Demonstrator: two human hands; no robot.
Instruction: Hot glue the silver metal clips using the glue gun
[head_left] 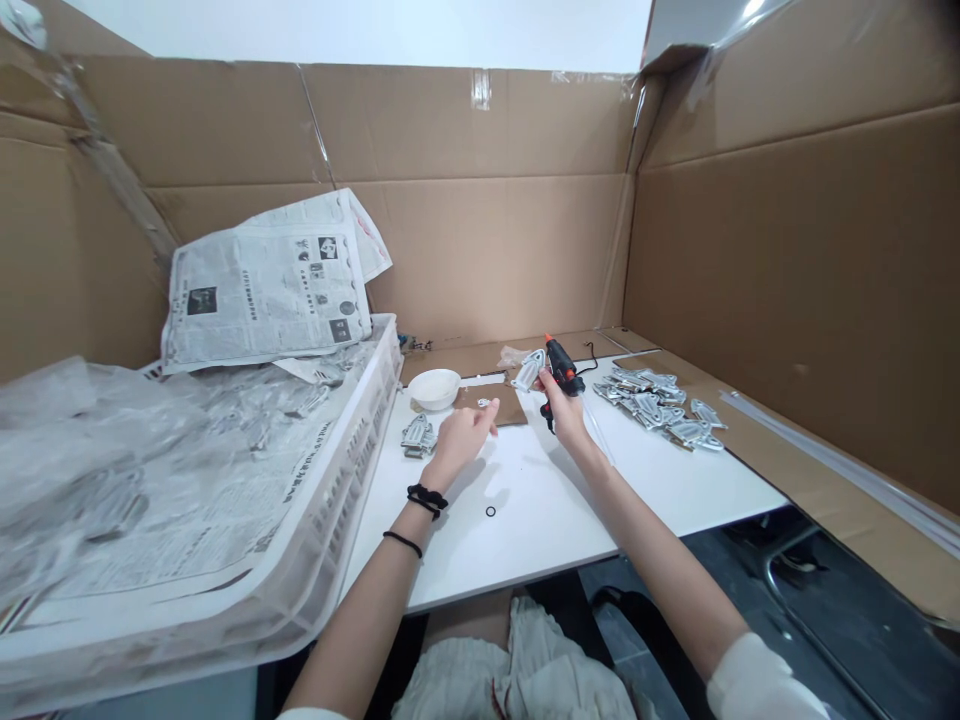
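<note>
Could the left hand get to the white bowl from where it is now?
Probably yes. The left hand rests on the white table, and the white bowl sits just beyond it with only bare tabletop between. The small pile of metal pieces lies off to the side.

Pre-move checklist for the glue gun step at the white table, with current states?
1. Right hand grips the glue gun: ok.
2. Nozzle aimed away from both hands: ok.
3. Left hand steadies the small part on the brown pad: cannot tell, fingertips only near it.
4. Silver pieces piled within right-hand reach: ok.
5. Black ring lies loose on the table: not ok.
</note>
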